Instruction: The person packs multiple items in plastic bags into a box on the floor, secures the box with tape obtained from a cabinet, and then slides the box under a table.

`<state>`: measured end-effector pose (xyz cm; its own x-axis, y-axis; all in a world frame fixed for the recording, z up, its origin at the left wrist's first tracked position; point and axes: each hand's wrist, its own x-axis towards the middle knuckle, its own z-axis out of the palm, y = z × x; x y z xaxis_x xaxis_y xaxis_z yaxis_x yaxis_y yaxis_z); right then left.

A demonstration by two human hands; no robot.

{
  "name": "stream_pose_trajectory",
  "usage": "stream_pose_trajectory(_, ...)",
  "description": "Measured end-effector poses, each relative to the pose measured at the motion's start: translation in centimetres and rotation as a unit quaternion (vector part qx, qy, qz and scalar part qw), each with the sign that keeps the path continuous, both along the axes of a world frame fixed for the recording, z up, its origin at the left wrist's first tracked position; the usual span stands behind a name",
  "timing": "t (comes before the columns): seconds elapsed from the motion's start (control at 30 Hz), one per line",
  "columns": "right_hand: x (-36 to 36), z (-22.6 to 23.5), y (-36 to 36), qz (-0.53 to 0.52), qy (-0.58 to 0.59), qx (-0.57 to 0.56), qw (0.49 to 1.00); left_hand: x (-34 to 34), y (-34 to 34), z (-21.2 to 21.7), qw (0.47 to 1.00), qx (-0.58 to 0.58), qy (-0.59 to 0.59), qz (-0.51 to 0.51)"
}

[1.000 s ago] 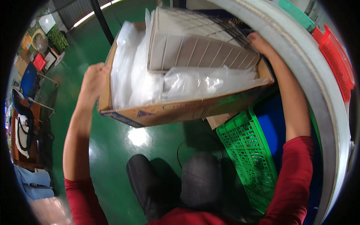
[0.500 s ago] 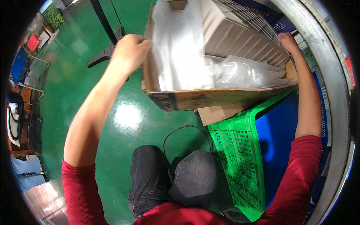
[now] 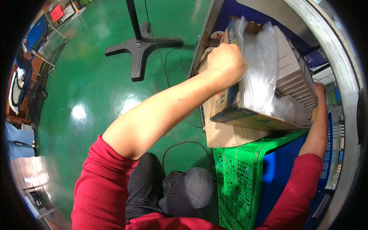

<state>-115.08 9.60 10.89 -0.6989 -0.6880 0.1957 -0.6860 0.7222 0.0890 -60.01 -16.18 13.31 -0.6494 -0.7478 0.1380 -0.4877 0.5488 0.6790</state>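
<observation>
My left hand (image 3: 228,63) is closed over the upper left edge of an open cardboard box (image 3: 249,115). At the box's far right side is my right hand (image 3: 319,91), closed on that edge, its fingers partly hidden. Clear plastic bags (image 3: 260,65) stand upright in the left part of the box, and a crumpled clear bag (image 3: 290,109) lies at its near right. Behind them sits a white ribbed stack (image 3: 293,69). The box is tilted, above a brown cardboard piece (image 3: 234,135) and the far end of a green plastic crate (image 3: 237,180).
A blue panel (image 3: 278,165) lies within the crate. A grey metal post (image 3: 337,50) rises along the right. On the green floor (image 3: 92,76) stands a black stand base (image 3: 138,48) beside a dark cable (image 3: 184,143). Another person's legs (image 3: 19,140) show at far left.
The box has moved right and away from me, in over the far end of the crate, with both hands on it. My left arm now reaches across to the right.
</observation>
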Motion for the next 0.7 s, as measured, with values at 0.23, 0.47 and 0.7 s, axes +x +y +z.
stream_pose_trajectory(0.23,-4.5,-2.4,2.3,-0.032,0.074,0.03,0.996,-2.2,0.9,1.3,0.999,0.009,-0.018,-0.041)
stream_pose_trajectory(0.47,-10.5,1.3,9.4,-0.031,0.002,0.028,0.999,-2.8,1.4,1.3,0.996,0.004,0.025,-0.087)
stream_pose_trajectory(0.7,-4.4,-0.9,3.2,-0.086,0.035,0.163,0.982,-3.9,0.8,1.2,0.995,-0.029,-0.059,-0.068)
